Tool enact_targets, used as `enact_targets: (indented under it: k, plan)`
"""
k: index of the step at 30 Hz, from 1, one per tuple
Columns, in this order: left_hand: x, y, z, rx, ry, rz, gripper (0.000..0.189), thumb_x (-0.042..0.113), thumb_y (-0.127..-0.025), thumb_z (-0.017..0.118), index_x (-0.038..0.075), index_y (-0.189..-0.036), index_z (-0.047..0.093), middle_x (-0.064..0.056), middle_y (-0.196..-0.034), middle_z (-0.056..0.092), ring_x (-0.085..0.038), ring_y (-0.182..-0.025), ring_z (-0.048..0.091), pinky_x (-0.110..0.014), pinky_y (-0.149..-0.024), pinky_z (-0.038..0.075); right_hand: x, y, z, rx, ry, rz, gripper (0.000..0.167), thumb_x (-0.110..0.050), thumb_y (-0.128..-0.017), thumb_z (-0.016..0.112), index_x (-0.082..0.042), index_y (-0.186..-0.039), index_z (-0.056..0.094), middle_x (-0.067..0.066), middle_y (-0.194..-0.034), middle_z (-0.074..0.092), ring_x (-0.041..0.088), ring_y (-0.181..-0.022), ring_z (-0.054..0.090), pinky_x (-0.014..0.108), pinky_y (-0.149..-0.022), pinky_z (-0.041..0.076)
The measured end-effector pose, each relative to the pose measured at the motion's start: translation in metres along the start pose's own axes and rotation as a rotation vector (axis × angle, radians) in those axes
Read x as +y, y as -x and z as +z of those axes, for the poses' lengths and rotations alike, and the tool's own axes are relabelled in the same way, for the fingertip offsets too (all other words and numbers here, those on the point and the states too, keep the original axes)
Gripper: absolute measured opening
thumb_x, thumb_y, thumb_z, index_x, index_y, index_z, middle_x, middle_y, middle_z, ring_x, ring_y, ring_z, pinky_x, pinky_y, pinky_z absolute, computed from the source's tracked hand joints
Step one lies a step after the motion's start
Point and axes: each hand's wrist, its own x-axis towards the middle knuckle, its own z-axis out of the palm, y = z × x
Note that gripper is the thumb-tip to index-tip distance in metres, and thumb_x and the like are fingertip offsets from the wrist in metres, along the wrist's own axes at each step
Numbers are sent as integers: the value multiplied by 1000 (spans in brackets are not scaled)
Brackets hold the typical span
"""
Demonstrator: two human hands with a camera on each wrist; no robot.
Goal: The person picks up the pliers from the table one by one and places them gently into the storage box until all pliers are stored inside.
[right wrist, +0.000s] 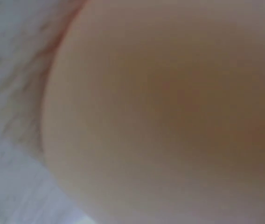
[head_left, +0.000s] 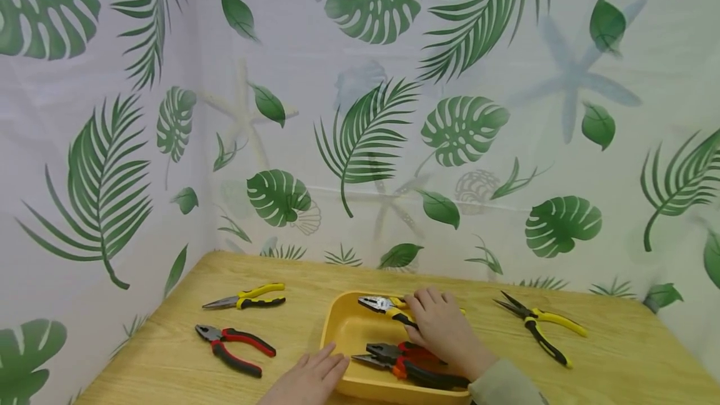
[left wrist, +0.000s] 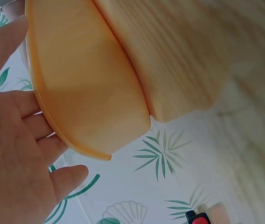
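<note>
A yellow plastic bin (head_left: pixel 329 329) stands on the wooden table. My right hand (head_left: pixel 444 327) grips yellow-and-black combination pliers (head_left: pixel 380 304) over the bin's far part, their jaws pointing left. Inside the bin, beneath that hand, lie red-and-black pliers (head_left: pixel 430 375) and a slender pointed plier nose (head_left: pixel 371 360); they overlap, and the hand and sleeve hide parts of them. My left hand (head_left: pixel 315 372) rests at the bin's near left corner, its fingers extended over the rim (left wrist: pixel 53 123). The right wrist view is blurred, filled by a pale yellowish surface.
Left of the bin lie yellow-and-black needle-nose pliers (head_left: pixel 247 297) and red-handled combination pliers (head_left: pixel 236 349). Another yellow-and-black needle-nose pair (head_left: pixel 537 325) lies spread at the right. A leaf-patterned cloth (head_left: pixel 388 230) hangs behind the table (head_left: pixel 304 292) and along its left side.
</note>
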Motion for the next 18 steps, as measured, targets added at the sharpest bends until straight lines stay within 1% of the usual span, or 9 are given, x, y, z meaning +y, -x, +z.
enact_targets:
  k: [4,11,16,18]
  plan:
    - [0,0,2,26,-19,12,73,61,-86,31,6,-133,40,-8,-131,43,-25,-126,30,-51,-88,36,-1,-1,1,-19,27,-13,44,-39,-75,67,-6,-102,56,7,-88,50,23,-77,44,35,-59,33]
    - [-1,0,1,17,-21,12,73,61,-86,32,5,-133,40,-8,-131,43,-25,-126,30,-51,-88,36,-3,-1,5,-63,16,-9,41,-39,-77,65,-7,-102,56,6,-88,49,22,-76,43,35,-60,33]
    - [-1,1,1,24,-32,20,73,60,-86,31,6,-133,40,-8,-131,43,-25,-126,30,-51,-88,36,-4,1,4,-99,4,-9,37,-37,-78,63,-8,-100,55,5,-86,48,21,-74,41,33,-58,30]
    - [-1,1,1,16,-21,10,73,61,-86,30,7,-134,39,-7,-132,42,-24,-126,29,-51,-89,36,-4,1,3,-121,-4,-6,35,-36,-79,63,-8,-99,55,5,-85,48,20,-73,41,33,-57,30]
